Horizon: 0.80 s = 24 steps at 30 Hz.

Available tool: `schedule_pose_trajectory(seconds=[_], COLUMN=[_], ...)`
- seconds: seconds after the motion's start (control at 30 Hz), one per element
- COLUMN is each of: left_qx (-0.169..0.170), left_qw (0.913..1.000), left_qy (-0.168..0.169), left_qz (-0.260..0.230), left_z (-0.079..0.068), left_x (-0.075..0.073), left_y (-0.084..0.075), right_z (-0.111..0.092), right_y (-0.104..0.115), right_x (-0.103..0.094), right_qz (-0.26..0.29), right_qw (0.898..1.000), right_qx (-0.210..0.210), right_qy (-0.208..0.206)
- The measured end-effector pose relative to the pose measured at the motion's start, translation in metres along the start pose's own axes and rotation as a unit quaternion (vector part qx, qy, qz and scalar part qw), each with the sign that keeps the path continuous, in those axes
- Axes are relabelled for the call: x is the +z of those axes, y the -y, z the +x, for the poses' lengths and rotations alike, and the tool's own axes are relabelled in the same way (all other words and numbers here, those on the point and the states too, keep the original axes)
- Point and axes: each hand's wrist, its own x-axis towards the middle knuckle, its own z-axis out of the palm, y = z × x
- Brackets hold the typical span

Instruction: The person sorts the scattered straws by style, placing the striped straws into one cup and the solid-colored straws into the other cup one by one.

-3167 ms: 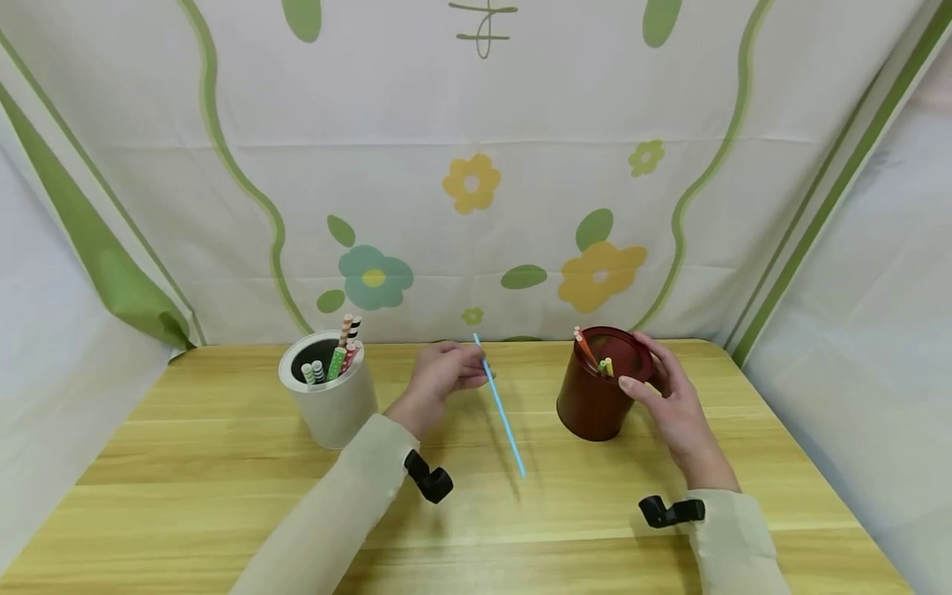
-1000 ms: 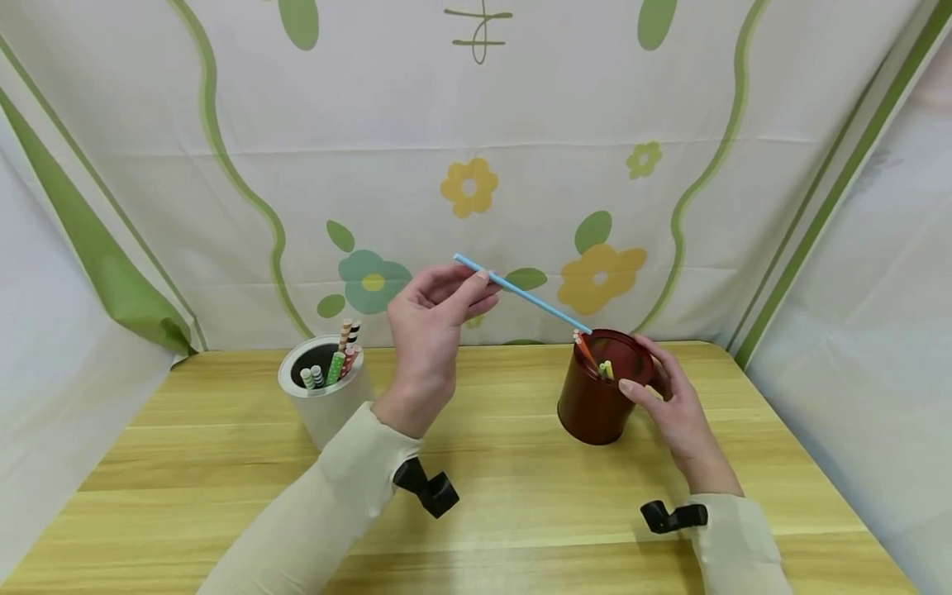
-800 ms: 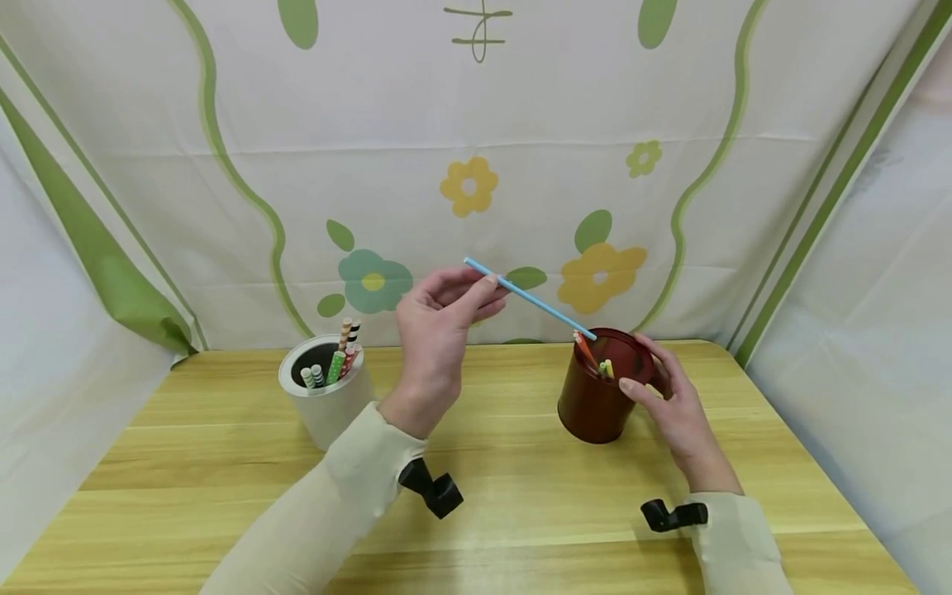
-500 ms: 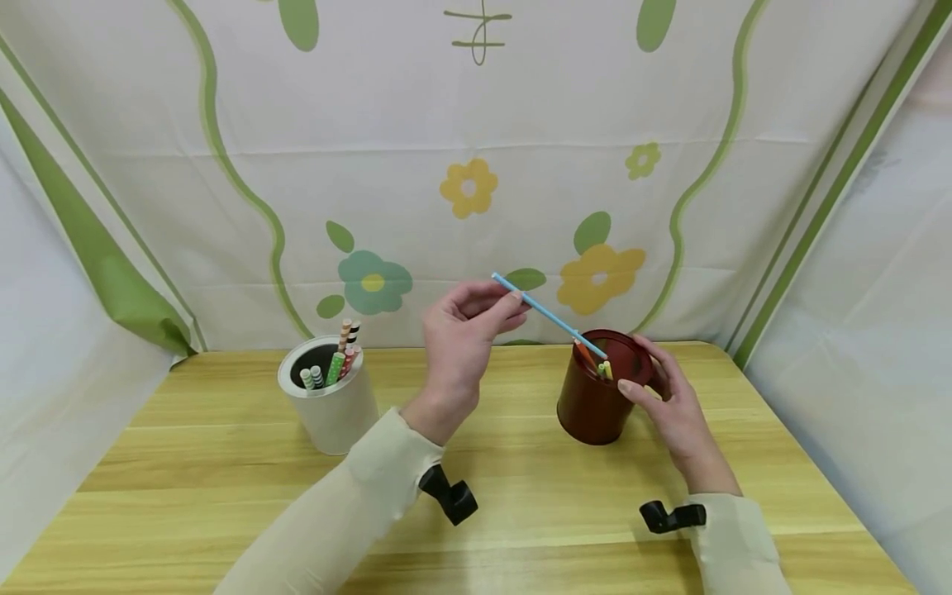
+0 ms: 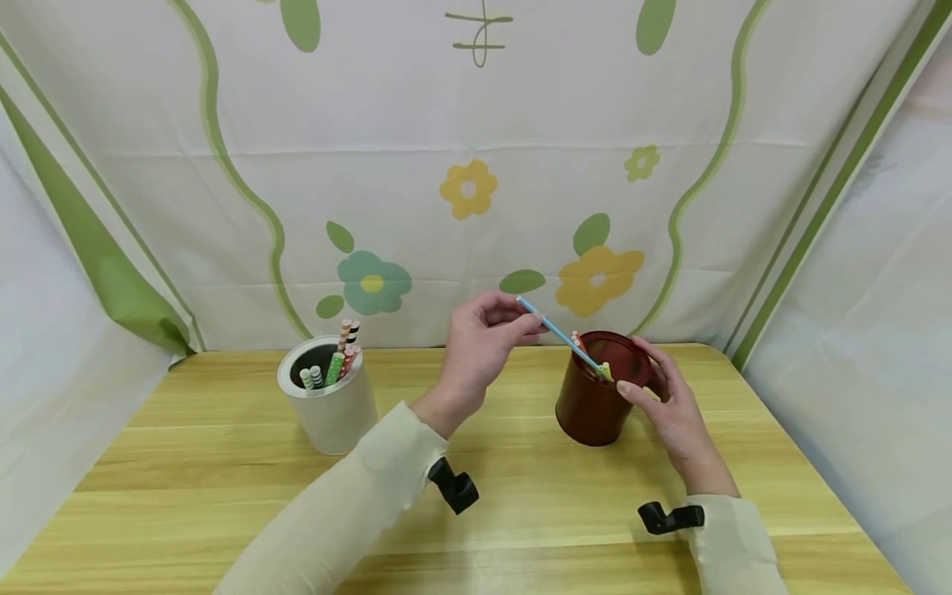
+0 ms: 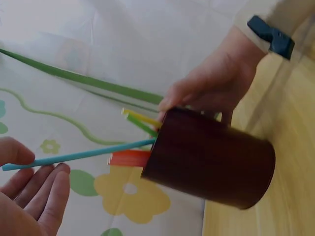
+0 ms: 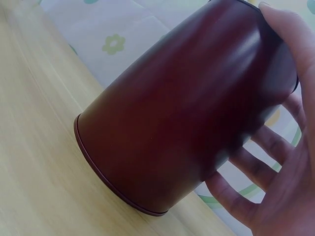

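Observation:
My left hand pinches a light blue straw near its upper end, between thumb and fingers. The straw slants down to the right, its lower end inside the mouth of a dark red can. In the left wrist view, the blue straw passes between orange straws and a green straw, with a yellow straw beside them. On the can's right side my right hand holds it, thumb at the rim and fingers around the far side. The right wrist view shows several fingertips against its wall.
A white can with several patterned straws stands left on the wooden table. A flower-printed cloth hangs behind the table's far edge, with more cloth at both sides.
My left hand lifted the blue straw from low over the table, then carried it right and down, so its lower end went into the red can's mouth. The right hand stayed on the can.

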Motion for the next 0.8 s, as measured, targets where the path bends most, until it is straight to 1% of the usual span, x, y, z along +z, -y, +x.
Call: schedule_pose_trajectory(seconds=[0.07, 0.13, 0.23, 0.33, 0.43, 0.57, 0.63, 0.7, 0.77, 0.8], left_qx=[-0.015, -0.029, -0.046, -0.065, -0.076, -0.068, -0.062, -0.059, -0.059, -0.060], left_qw=[0.9991, 0.9961, 0.9863, 0.9727, 0.9548, 0.9274, 0.9163, 0.9090, 0.9063, 0.9064], left_qy=[0.020, 0.044, 0.093, 0.142, 0.190, 0.249, 0.269, 0.279, 0.280, 0.279], left_qz=[0.034, 0.071, 0.128, 0.172, 0.215, 0.271, 0.290, 0.304, 0.311, 0.311], left_z=[0.002, 0.005, 0.011, 0.017, 0.023, 0.026, 0.027, 0.027, 0.027, 0.027], left_x=[-0.002, -0.003, -0.005, -0.004, -0.003, 0.000, 0.000, 0.000, 0.000, 0.000], left_y=[-0.001, -0.002, -0.004, -0.007, -0.011, -0.015, -0.017, -0.017, -0.017, -0.017], right_z=[-0.001, -0.001, -0.001, 0.000, 0.000, 0.000, 0.000, 0.000, -0.001, -0.001], right_y=[0.000, 0.000, 0.000, 0.000, -0.001, -0.001, -0.001, -0.001, -0.001, -0.001], right_x=[0.000, 0.000, 0.001, 0.001, 0.000, 0.000, 0.000, 0.000, 0.001, 0.001], right_qz=[-0.001, -0.004, -0.006, -0.006, -0.004, 0.002, 0.004, 0.004, 0.004, 0.004], right_qw=[1.000, 1.000, 1.000, 1.000, 1.000, 1.000, 1.000, 1.000, 1.000, 1.000], right_qx=[0.004, 0.006, 0.006, 0.003, 0.001, -0.002, -0.004, -0.006, -0.007, -0.007], right_qy=[-0.001, -0.003, -0.004, -0.005, -0.005, -0.002, 0.000, 0.000, -0.001, -0.001])
